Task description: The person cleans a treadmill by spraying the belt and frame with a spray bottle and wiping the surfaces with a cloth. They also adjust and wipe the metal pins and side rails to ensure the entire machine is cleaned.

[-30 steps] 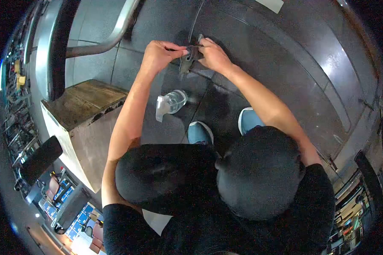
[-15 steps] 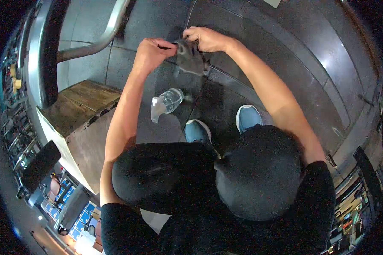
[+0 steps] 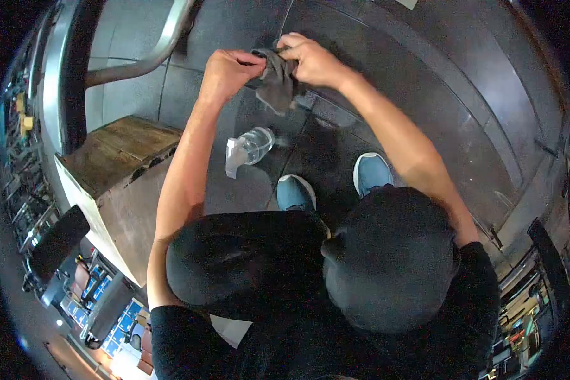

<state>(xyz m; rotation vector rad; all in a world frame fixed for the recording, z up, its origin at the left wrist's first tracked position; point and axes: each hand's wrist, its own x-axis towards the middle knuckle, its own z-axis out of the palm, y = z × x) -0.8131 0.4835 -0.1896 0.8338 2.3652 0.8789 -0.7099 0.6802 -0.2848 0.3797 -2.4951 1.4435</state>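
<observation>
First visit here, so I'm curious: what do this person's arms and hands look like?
Short black fabric sleeves leave both forearms uncovered, down to the wrists. The ungloved left hand and ungloved right hand carry no visible markings.

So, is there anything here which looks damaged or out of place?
The wooden box beside the left forearm looks worn: one edge is dark and ragged, perhaps chipped. Nothing else clearly stands out.

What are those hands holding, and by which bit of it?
A grey cloth, by its top: the left hand pinches the upper left, the right hand the upper right.
</observation>
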